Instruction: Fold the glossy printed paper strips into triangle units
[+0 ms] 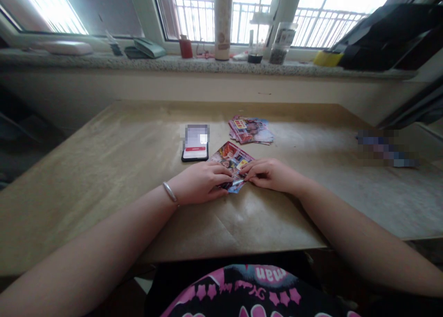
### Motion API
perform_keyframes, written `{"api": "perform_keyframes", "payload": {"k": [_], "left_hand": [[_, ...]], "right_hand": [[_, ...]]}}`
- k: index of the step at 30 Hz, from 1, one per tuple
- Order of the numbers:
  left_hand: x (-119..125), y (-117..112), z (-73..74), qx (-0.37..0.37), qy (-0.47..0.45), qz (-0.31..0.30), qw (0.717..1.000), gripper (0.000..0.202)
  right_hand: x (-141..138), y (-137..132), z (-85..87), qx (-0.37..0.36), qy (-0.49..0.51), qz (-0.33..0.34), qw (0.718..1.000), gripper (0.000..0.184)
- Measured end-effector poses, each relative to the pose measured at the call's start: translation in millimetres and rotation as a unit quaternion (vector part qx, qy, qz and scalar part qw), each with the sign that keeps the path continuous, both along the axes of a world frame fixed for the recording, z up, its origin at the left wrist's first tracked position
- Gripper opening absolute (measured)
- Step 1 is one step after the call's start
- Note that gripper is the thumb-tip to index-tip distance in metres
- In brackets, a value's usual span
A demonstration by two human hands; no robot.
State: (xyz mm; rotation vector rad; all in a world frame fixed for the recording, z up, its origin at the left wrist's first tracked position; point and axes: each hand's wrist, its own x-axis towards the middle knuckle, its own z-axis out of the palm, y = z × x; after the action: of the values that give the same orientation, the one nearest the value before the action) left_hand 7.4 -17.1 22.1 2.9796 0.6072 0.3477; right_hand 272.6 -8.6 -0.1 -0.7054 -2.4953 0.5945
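A flat, colourful printed packet [229, 154], mostly red and pink with a yellow patch, lies slanted on the table in front of me. My left hand [204, 181], with a silver bangle at its wrist, rests over the packet's left side, fingers stretched out across it. At the right edge, my right hand [268, 175] is closed, its thumb and fingertips pinching the packet near a shiny strip. Just beyond, similar printed packets [254, 131] lie in a loose, overlapping pile. A phone [195, 153] with a lit, partly blurred screen lies beyond my left hand.
The tan tabletop [104, 169] reaches to the wall below the window. A blurred long item [386, 148] lies near its right edge. The stone sill [194, 64] carries a red container [186, 47], a tall cylinder [223, 21], a clear jar [279, 47] and a dark bag [387, 35].
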Motion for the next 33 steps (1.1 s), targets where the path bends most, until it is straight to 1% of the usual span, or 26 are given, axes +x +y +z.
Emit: {"api": "perform_keyframes", "payload": {"k": [6,10,13,18,22,25,28,33], "left_hand": [[-2.1,2.6,-1.0,-0.012,0.007,0.041,0.999,0.035],[-3.5,2.4,-2.0,-0.007,0.011,0.049,0.999,0.035],[-3.9,0.2,0.0,-0.003,0.015,0.055,0.998,0.037],[-0.9,-2.8,4.1,-0.009,0.040,0.071,0.997,0.052],[3.9,-3.6,2.2,0.002,0.026,0.092,0.995,0.043],[6.1,-4.0,0.6,0.009,0.012,0.108,0.994,0.041],[6.2,-4.7,2.1,-0.003,0.004,0.123,0.992,0.039],[4.5,-6.4,10.1,-0.047,0.004,0.131,0.990,0.037]], "right_hand": [[-1.2,-1.3,0.2,0.013,-0.002,-0.017,1.000,0.018],[-2.6,-2.5,2.0,0.023,-0.003,-0.012,1.000,0.019],[-2.7,-3.2,4.5,0.042,-0.006,-0.014,0.999,0.017],[-3.3,-3.2,4.0,0.072,-0.038,-0.057,0.995,0.013],[-6.4,-3.0,0.6,0.079,-0.041,-0.104,0.991,0.015],[-9.4,-3.1,-0.7,0.072,-0.034,-0.122,0.989,0.017],[-12.4,-3.7,-1.4,0.055,-0.022,-0.112,0.992,0.016],[-15.3,-5.0,-2.1,0.045,0.001,-0.060,0.997,0.016]]}}
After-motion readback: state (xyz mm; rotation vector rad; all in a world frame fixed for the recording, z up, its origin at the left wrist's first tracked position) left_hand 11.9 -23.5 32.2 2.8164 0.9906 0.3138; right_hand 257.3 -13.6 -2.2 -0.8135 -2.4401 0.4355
